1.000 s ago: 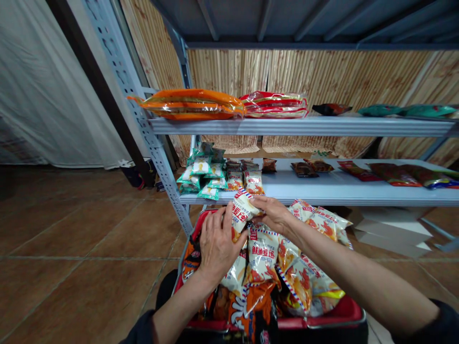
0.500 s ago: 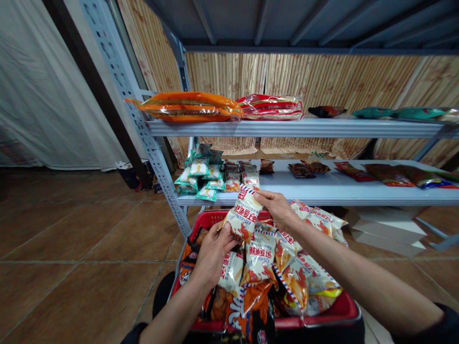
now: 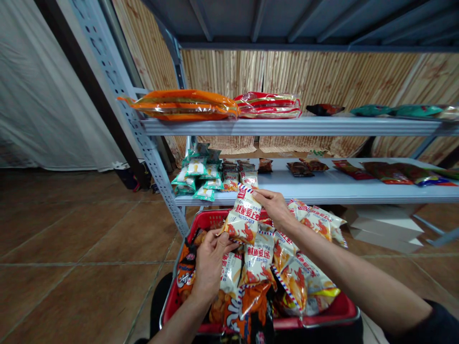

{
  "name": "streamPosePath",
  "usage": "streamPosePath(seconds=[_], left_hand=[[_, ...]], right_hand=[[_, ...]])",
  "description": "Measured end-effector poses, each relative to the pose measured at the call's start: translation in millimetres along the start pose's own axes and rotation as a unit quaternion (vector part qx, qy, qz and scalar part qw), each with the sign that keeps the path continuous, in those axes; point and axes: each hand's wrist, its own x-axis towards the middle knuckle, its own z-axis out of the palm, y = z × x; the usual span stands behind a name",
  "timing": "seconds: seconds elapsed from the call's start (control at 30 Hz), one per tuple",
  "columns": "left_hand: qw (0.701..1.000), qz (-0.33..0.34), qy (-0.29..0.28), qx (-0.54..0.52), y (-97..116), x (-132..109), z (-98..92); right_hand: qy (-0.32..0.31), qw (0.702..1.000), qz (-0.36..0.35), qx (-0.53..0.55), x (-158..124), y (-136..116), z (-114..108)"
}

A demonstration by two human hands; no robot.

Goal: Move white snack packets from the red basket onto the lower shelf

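Between my two hands, above a red basket [image 3: 349, 310], is a white snack bag [image 3: 243, 215] with red lettering and a striped edge. My right hand [image 3: 274, 205] pinches its top right corner. The fingers of my left hand [image 3: 211, 253] are closed on its bottom left corner. Beneath it, the basket is heaped with similar white snack bags [image 3: 257, 260] and several black-and-orange snack bags [image 3: 254, 306]. Just beyond, on the lower shelf, two columns of small white packets [image 3: 248, 177] stand beside a pile of green-and-white packets [image 3: 197, 167].
A blue-grey metal rack [image 3: 297, 126] stands in front of me, its left upright [image 3: 158, 167] close by. Large orange bags [image 3: 182, 104] and red bags [image 3: 267, 105] lie on the upper shelf. White boxes [image 3: 383, 224] sit under the lower shelf at right.
My left hand has slid down slightly to the bag's lower corner, and the bag is a little more upright and its front shows more fully. The view has shifted slightly.
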Motion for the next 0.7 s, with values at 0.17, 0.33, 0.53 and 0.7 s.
streamPosePath(seconds=[0.17, 0.33, 0.53, 0.7], left_hand=[[0.999, 0.016, -0.001, 0.037, -2.3, -3.4, -0.8], [0.999, 0.032, 0.006, 0.003, -3.2, -6.7, 0.0], [1.0, 0.019, -0.001, -0.018, -0.8, -7.1, -2.9], [1.0, -0.013, -0.003, -0.023, -0.1, -6.0, -5.6]], right_hand=[[0.0, 0.999, 0.028, 0.03, 2.8, 2.8, -3.0], [0.021, 0.999, -0.001, 0.033, 3.4, -6.2, -0.9], [0.001, 1.0, -0.003, 0.023, 2.9, -13.6, 0.7], [-0.015, 1.0, -0.014, -0.001, 6.8, -9.2, -3.0]])
